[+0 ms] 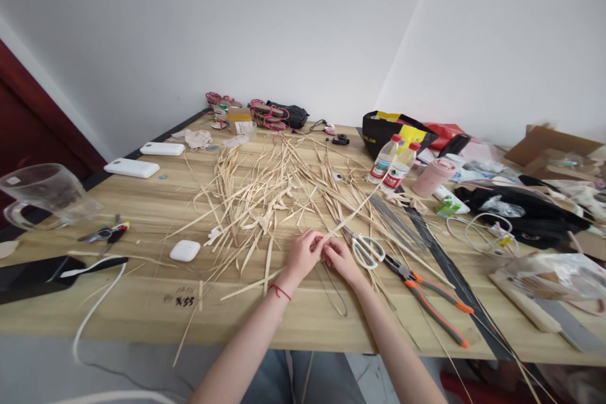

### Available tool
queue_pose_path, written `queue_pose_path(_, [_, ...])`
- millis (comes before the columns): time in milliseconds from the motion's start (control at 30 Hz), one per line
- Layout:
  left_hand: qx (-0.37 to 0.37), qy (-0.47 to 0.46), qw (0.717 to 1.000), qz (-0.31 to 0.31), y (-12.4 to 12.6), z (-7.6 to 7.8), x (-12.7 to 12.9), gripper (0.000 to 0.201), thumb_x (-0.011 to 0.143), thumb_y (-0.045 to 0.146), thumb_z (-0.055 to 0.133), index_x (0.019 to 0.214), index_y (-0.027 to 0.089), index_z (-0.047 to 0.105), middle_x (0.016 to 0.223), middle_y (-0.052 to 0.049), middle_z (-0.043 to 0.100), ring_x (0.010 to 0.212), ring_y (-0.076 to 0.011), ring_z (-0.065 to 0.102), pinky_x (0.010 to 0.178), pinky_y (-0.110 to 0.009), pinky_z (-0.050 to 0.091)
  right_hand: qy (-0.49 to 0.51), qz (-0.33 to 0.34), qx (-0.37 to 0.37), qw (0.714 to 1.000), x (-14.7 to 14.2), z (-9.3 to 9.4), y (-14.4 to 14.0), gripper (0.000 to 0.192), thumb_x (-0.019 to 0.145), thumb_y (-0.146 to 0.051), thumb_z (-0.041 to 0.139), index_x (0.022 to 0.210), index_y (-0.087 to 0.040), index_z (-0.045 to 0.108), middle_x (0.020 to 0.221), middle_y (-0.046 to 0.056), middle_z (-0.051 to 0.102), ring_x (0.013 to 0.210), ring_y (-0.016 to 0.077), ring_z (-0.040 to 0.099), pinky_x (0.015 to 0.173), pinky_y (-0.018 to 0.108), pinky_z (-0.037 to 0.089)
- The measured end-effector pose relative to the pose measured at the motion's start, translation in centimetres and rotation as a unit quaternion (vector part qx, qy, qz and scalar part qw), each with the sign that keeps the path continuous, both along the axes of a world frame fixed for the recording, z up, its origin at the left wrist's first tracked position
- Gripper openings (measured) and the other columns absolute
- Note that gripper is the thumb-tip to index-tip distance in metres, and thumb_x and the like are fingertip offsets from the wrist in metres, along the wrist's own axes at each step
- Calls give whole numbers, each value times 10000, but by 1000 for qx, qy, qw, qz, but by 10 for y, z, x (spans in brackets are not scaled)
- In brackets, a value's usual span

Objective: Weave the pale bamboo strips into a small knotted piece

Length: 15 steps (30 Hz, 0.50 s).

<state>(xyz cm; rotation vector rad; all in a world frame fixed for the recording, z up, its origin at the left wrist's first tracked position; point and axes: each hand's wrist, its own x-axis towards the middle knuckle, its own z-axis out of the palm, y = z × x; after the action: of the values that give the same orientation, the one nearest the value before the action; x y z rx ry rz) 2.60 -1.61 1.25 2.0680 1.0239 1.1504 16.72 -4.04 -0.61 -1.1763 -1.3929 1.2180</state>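
My left hand [303,254], with a red cord at the wrist, and my right hand [339,257] meet over the front middle of the table. Their fingers pinch a pale flat straw strip [358,208], whose long end slants up to the right. Below the fingers a thin bent wire loop [343,309] shows; whether a hand holds it I cannot tell. White-handled scissors [368,252] lie just right of my right hand, and orange-handled pliers [438,297] are farther right. A loose heap of straw strips [231,192] spreads out beyond my hands.
A clear pitcher [52,196], a black box [33,279] and a white earphone case [184,250] are on the left. Two water bottles [384,158], a pink cup [434,177] and a plastic bag [558,274] occupy the right. A white cable [89,319] hangs over the front edge.
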Motion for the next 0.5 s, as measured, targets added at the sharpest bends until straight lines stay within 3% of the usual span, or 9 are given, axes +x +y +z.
queue_pose_path(500, [-25,-26,999,25,2,1,-1,110,845,240,495,857,193,593,820,-26,639,717,-129,552,676,-255,449,-5,-12,2,1000,-1,9,-1,270,806,-427,517,676,-192,490,461,-60,439,397,83,366,401,208,278])
